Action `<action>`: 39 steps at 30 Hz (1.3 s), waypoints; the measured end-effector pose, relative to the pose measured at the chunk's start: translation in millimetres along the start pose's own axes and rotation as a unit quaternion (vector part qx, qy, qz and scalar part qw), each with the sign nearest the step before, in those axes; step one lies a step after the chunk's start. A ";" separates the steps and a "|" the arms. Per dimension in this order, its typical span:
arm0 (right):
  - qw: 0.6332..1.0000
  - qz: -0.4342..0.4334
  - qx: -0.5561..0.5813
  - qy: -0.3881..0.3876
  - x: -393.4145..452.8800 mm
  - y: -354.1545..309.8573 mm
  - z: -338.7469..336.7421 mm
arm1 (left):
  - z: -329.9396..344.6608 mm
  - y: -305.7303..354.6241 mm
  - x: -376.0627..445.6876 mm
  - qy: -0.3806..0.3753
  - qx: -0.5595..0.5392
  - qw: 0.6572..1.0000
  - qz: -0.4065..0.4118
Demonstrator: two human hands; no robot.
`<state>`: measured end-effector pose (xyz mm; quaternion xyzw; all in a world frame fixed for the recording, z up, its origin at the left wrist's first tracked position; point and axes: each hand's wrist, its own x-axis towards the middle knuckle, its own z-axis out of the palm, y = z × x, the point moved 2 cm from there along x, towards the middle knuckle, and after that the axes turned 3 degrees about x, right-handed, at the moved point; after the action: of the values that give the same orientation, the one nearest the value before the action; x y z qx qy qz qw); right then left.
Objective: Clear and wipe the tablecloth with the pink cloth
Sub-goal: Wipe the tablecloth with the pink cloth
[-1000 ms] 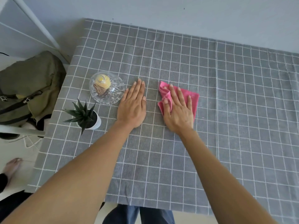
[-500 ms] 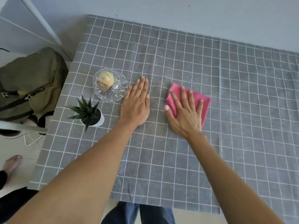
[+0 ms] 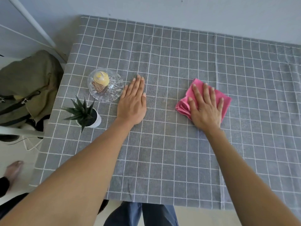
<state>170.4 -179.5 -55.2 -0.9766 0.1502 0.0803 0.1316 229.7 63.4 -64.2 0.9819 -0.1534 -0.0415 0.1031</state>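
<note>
Plain pale blue-grey wall (image 3: 211,15) ran along the table's far edge. White frame rails (image 3: 31,23) angled down it at upper left. An olive-green backpack (image 3: 31,82) with black straps sat left of the table on a white chair (image 3: 19,131). Light floor (image 3: 19,154) below, a white cable (image 3: 29,146) lying on it. Soft, even daylight, faint shadows.

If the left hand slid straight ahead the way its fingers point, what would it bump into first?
Probably nothing on the table. The left hand points toward the far edge, and only bare tablecloth lies ahead until the wall. The glass dish sits just to its left, outside that line.
</note>
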 end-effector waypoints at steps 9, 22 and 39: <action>0.996 -0.084 0.005 -0.027 -16.4 -54.2 11.5 | 1.0 1.7 0.4 0.008 -0.001 1.000 -0.005; 0.994 -0.107 0.022 0.002 -16.5 -25.8 8.1 | 1.2 -0.4 -1.2 0.011 -0.010 1.000 0.005; 0.975 -0.218 -0.010 -0.048 -34.0 -76.6 19.2 | 0.9 1.4 0.1 0.007 0.007 1.000 -0.001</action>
<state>160.2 -94.3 -49.0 -0.9822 -0.0736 0.0976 0.1429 229.2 62.0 -64.8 0.9829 -0.1523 -0.0331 0.0975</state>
